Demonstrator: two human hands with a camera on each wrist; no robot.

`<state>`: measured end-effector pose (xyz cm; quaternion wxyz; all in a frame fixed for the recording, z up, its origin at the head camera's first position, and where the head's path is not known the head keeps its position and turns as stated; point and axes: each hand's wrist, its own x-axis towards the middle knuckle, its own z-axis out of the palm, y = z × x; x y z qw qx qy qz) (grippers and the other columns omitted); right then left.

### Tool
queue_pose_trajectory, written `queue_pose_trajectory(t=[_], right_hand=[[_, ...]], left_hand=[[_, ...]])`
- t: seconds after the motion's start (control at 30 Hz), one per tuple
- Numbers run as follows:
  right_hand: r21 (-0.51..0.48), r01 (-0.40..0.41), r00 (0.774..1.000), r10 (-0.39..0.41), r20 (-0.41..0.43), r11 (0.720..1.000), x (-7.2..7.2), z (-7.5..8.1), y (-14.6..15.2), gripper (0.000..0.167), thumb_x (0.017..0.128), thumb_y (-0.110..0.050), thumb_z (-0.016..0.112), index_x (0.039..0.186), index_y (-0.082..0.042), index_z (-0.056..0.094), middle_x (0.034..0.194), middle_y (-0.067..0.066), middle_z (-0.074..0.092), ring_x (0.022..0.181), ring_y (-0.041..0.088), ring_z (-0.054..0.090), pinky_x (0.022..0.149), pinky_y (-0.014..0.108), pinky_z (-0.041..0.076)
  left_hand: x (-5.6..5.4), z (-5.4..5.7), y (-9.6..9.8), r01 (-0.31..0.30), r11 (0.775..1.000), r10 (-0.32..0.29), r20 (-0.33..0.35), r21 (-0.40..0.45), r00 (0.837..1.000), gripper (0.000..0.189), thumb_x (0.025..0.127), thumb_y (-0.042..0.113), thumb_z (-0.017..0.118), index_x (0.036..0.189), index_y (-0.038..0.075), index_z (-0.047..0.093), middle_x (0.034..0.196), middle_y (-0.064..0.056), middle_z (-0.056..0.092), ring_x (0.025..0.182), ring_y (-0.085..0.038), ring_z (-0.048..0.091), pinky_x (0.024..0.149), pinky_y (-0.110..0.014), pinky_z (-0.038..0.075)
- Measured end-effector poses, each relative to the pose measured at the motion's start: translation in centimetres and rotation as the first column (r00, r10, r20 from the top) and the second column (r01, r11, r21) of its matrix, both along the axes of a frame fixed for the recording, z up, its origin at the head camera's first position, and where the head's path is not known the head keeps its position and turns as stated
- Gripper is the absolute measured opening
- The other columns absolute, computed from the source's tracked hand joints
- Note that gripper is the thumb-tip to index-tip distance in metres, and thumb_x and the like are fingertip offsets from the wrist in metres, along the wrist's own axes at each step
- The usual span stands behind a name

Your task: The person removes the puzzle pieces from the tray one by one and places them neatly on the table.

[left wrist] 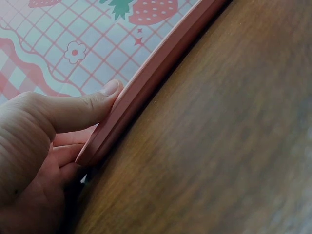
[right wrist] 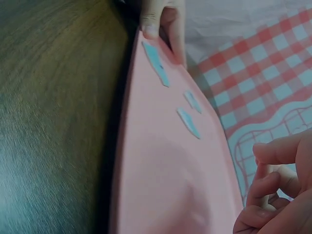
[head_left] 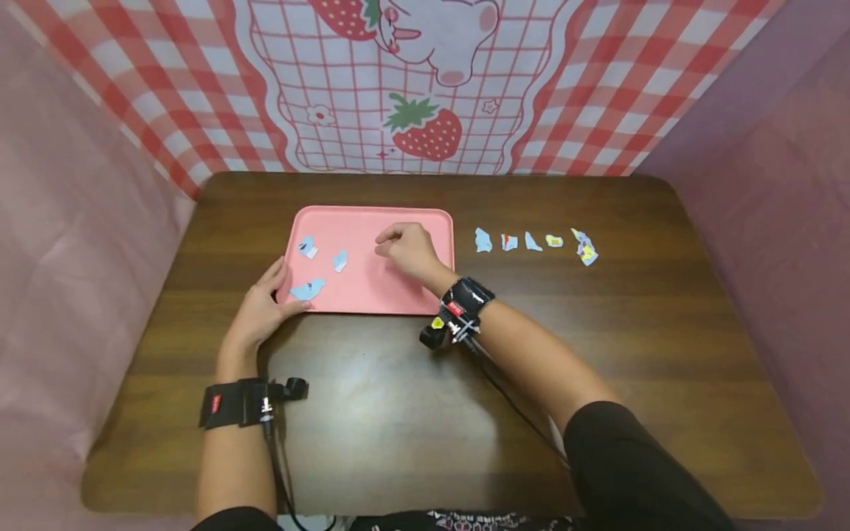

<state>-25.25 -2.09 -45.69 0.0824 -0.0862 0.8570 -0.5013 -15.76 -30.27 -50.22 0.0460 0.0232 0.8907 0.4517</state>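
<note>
A shallow pink tray (head_left: 358,295) lies on the table, with three torn light-blue paper scraps on its left half: one at the upper left (head_left: 308,247), one nearer the middle (head_left: 340,260), and a longer one (head_left: 308,289) by the near left corner. My left hand (head_left: 261,306) grips that corner, its thumb (left wrist: 95,100) on the near rim and its fingers along the left side. Over the right half of the tray hovers my right hand (head_left: 412,251), fingers loosely bent and nothing visible between them. In the right wrist view, thumb and fingers (right wrist: 278,148) hang beside the tray.
Right of the tray, several torn scraps lie in a row on the wooden table (head_left: 598,354), from a light-blue scrap (head_left: 483,240) to a multicoloured scrap (head_left: 586,248). A checked strawberry cloth (head_left: 425,133) hangs behind. Black wrist straps (head_left: 232,403) trail cables across the table.
</note>
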Motion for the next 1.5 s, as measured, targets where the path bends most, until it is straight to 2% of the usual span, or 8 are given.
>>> queue_pose_trajectory(t=[0.23, 0.47, 0.63, 0.77, 0.93, 1.2, 1.33, 1.5], right_hand=[[0.037, 0.009, 0.999, -0.011, 0.034, 0.999, -0.1, -0.5, -1.9, 0.011, 0.087, -0.013, 0.075, 0.095, -0.006, 0.079, 0.1, 0.004, 0.074, 0.096, 0.016, 0.064, 0.083, 0.028, 0.05], [0.159, -0.04, 0.999, 0.041, -0.005, 0.986, 0.1, -0.8, -4.0, 0.013, 0.088, -0.015, 0.074, 0.097, -0.007, 0.078, 0.095, 0.003, 0.074, 0.09, 0.016, 0.064, 0.08, 0.028, 0.05], [0.292, -0.105, 0.993, 0.118, -0.029, 0.951, 0.3, -1.5, -5.2, 0.029, 0.088, -0.022, 0.075, 0.112, -0.006, 0.074, 0.104, 0.004, 0.075, 0.094, 0.017, 0.067, 0.082, 0.028, 0.052], [0.375, -0.125, 0.989, 0.146, -0.028, 0.918, 0.6, -2.1, -6.0, 0.042, 0.088, -0.03, 0.077, 0.121, -0.005, 0.07, 0.111, 0.006, 0.072, 0.098, 0.019, 0.065, 0.085, 0.031, 0.052], [0.448, -0.119, 0.986, 0.159, -0.053, 0.886, 0.7, -2.5, -6.9, 0.039, 0.087, -0.036, 0.078, 0.113, -0.008, 0.07, 0.099, 0.004, 0.067, 0.086, 0.018, 0.061, 0.074, 0.034, 0.052], [0.53, -0.109, 0.98, 0.179, -0.083, 0.841, 1.1, -2.7, -7.3, 0.038, 0.087, -0.033, 0.079, 0.118, -0.013, 0.07, 0.107, 0.006, 0.069, 0.097, 0.021, 0.064, 0.074, 0.038, 0.054], [0.52, -0.127, 0.978, 0.193, -0.074, 0.845, 0.8, -2.8, -7.3, 0.039, 0.086, -0.031, 0.079, 0.121, -0.014, 0.071, 0.114, 0.006, 0.071, 0.1, 0.021, 0.065, 0.074, 0.037, 0.054], [0.494, -0.132, 0.977, 0.198, -0.082, 0.859, 0.4, -2.7, -7.2, 0.033, 0.083, -0.02, 0.076, 0.115, -0.013, 0.072, 0.109, 0.003, 0.07, 0.094, 0.02, 0.063, 0.072, 0.036, 0.053]], left_hand=[[-0.5, 0.2, 0.0, 0.0, 1.0, 0.0, 0.017, 0.0, 1.0, 0.094, 0.085, 0.021, 0.083, 0.156, -0.003, 0.025, 0.167, -0.015, 0.017, 0.152, -0.037, 0.016, 0.119, -0.056, 0.017], [0.0, 0.0, 0.1, 0.015, 1.0, -0.015, -0.006, -0.013, 1.0, 0.097, 0.085, 0.02, 0.084, 0.155, -0.005, 0.023, 0.166, -0.018, 0.017, 0.151, -0.04, 0.017, 0.119, -0.057, 0.018], [0.4, -0.3, 0.2, 0.016, 1.0, -0.016, -0.006, -0.013, 1.0, 0.097, 0.085, 0.021, 0.084, 0.156, -0.005, 0.023, 0.166, -0.018, 0.017, 0.15, -0.041, 0.018, 0.118, -0.059, 0.019], [0.6, -0.4, 0.4, 0.014, 1.0, -0.014, 0.005, -0.002, 1.0, 0.096, 0.086, 0.021, 0.083, 0.156, -0.005, 0.023, 0.167, -0.017, 0.016, 0.151, -0.04, 0.016, 0.118, -0.058, 0.019], [0.6, -0.3, 0.3, 0.006, 1.0, -0.006, 0.009, 0.001, 1.0, 0.094, 0.086, 0.02, 0.083, 0.155, -0.005, 0.025, 0.167, -0.017, 0.016, 0.151, -0.04, 0.016, 0.118, -0.058, 0.019], [0.9, -0.5, 0.4, 0.01, 1.0, -0.01, 0.018, -0.01, 1.0, 0.095, 0.086, 0.022, 0.083, 0.156, -0.004, 0.024, 0.167, -0.016, 0.017, 0.15, -0.041, 0.018, 0.117, -0.059, 0.021], [1.1, -0.4, 0.5, 0.005, 1.0, -0.005, 0.006, -0.026, 1.0, 0.096, 0.085, 0.021, 0.084, 0.156, -0.004, 0.024, 0.166, -0.018, 0.018, 0.15, -0.042, 0.019, 0.117, -0.059, 0.02], [0.9, -0.1, 0.4, -0.004, 1.0, 0.004, -0.003, -0.027, 1.0, 0.095, 0.084, 0.022, 0.084, 0.155, -0.004, 0.027, 0.166, -0.018, 0.019, 0.15, -0.042, 0.019, 0.117, -0.06, 0.02]])
